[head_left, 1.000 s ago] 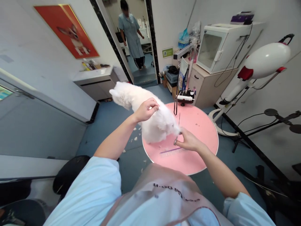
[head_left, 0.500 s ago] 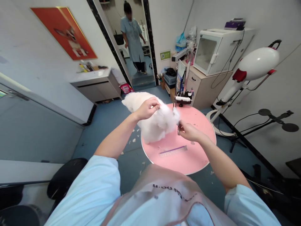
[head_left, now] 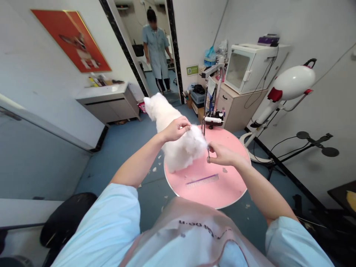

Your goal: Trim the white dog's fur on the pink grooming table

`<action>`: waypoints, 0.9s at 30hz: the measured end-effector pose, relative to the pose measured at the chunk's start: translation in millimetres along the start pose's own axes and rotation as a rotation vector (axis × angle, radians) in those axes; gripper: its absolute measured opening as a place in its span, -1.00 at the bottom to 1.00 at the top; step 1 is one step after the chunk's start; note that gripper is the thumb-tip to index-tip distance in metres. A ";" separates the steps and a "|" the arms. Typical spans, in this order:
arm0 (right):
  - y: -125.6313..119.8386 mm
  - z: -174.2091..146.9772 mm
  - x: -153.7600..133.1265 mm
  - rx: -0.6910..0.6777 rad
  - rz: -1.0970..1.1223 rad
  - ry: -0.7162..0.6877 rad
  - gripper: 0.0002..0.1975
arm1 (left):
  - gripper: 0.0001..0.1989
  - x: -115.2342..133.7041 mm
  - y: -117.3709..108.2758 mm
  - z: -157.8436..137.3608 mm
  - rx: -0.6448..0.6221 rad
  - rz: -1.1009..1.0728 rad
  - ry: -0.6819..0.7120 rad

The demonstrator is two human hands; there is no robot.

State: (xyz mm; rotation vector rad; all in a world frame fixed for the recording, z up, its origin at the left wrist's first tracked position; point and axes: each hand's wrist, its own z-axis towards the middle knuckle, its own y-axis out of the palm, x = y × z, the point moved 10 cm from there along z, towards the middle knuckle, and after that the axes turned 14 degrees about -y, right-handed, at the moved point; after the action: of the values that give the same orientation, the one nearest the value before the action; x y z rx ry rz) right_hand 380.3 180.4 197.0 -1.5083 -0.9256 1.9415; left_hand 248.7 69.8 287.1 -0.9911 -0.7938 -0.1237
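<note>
A fluffy white dog (head_left: 175, 129) stands on a round pink table (head_left: 236, 174), its rear towards me and its head turned to the far left. My left hand (head_left: 178, 129) is closed in a pinch on fur over its back end; whether the tail is in it I cannot tell. My right hand (head_left: 221, 154) holds scissors (head_left: 208, 157) by the finger loops, close to the right side of the dog's rump. Their blades are mostly lost against the fur. A comb with a purple spine (head_left: 203, 180) lies on the table nearer to me.
A metal grooming arm (head_left: 219, 89) with a small holder rises at the table's far edge. Right of it stand a white cabinet dryer (head_left: 247, 68) and a white stand dryer (head_left: 292, 81). Fur tufts litter the floor. A person (head_left: 157, 52) stands in the doorway.
The dog's head has lifted and shows more clearly at the far left. The scissors have shifted slightly against its rump, while my left hand keeps its pinch. My view has tilted a little.
</note>
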 end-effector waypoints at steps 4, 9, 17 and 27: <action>-0.3 -0.6 9.9 0.035 -0.014 0.081 -0.84 | -0.78 -2.0 -0.9 6.5 0.000 0.012 -0.008; 10.5 6.2 11.4 0.060 0.028 0.063 -0.78 | -0.80 -3.0 -1.4 14.4 -0.023 0.019 0.015; 64.0 -10.8 47.8 0.223 0.250 0.091 -0.72 | -0.81 -16.2 12.1 26.2 -0.030 -0.019 -0.016; 139.3 -16.8 74.3 0.485 0.389 0.244 -0.64 | -0.79 -10.2 2.9 38.2 0.055 -0.077 0.021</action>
State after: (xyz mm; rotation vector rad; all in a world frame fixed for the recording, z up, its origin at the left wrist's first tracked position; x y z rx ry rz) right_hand 379.7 150.1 41.2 -1.6504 -0.0411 1.9830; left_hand 221.9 98.9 289.8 -0.9058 -0.8122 -0.1774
